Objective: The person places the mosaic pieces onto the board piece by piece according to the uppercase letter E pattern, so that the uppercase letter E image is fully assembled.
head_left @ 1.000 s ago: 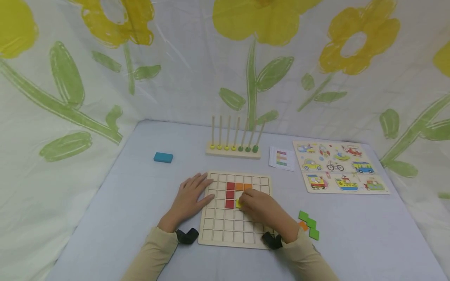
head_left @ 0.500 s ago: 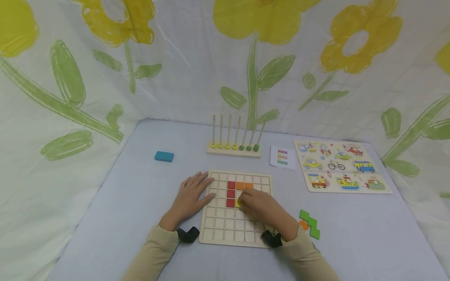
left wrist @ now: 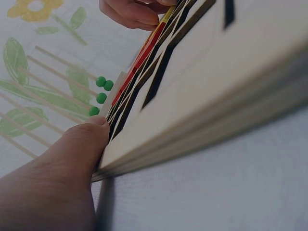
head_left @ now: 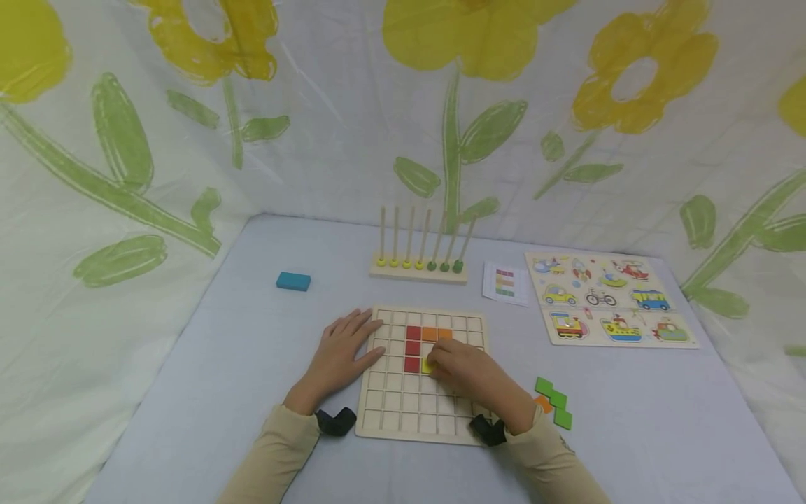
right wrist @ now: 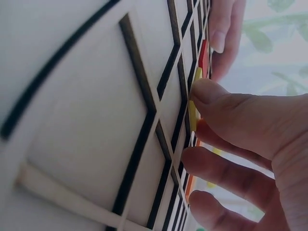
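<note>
A wooden grid board [head_left: 392, 421] lies before me, divided into square cells. My left hand [head_left: 341, 358] rests with spread fingers along its left edge, thumb on the frame. Over the middle cells, my right hand [head_left: 471, 371] pinches a yellow square tile [right wrist: 193, 114], thumb against its face. The tile sits beside the lowest of a column of red tiles [head_left: 412, 348], and part of it is covered by the fingers. Orange tiles [head_left: 429, 334] run to the right from the top red one.
Several green tiles [head_left: 557, 399] and an orange tile [head_left: 542, 404] lie right of the board. Behind stand a peg rack [head_left: 418, 274] with yellow and green beads, a pattern card [head_left: 505, 283] and a vehicle picture puzzle [head_left: 609, 301]. A blue block [head_left: 293, 281] lies at the back left.
</note>
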{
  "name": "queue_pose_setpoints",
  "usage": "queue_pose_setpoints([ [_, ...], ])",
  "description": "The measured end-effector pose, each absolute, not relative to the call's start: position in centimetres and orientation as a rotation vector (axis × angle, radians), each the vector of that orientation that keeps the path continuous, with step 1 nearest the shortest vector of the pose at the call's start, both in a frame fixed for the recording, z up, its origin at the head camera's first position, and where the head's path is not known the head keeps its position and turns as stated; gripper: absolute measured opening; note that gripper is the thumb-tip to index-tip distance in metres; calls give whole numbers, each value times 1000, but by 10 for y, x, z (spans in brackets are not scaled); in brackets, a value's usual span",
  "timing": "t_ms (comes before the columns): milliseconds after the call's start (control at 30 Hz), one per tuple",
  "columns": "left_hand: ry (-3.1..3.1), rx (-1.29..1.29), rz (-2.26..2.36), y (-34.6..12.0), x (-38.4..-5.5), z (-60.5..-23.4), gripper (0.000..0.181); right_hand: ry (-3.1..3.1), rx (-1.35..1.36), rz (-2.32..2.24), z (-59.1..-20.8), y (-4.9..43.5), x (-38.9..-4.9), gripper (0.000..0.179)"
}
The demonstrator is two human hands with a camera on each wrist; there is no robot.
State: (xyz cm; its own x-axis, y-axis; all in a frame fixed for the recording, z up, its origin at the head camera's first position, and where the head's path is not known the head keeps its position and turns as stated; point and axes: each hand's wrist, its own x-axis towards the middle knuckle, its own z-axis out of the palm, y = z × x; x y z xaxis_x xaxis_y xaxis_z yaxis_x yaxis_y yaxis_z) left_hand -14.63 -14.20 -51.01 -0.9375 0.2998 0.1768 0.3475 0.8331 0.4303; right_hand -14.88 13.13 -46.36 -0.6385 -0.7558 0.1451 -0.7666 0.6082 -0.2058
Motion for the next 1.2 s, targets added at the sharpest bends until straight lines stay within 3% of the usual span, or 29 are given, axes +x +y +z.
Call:
queue_pose_setpoints([
  [400,-2912,-510,-710,-142,-147,-513,54,-2776,1282,382,-462,138,-149,16],
  [933,-2903,-515,-709,-144,-147,-512,54,-3306,487,457,-431,253,-124,28],
  [1200,-2919,-516,-716,-144,-147,-514,55,-3390,429,482,-443,268,-123,31],
])
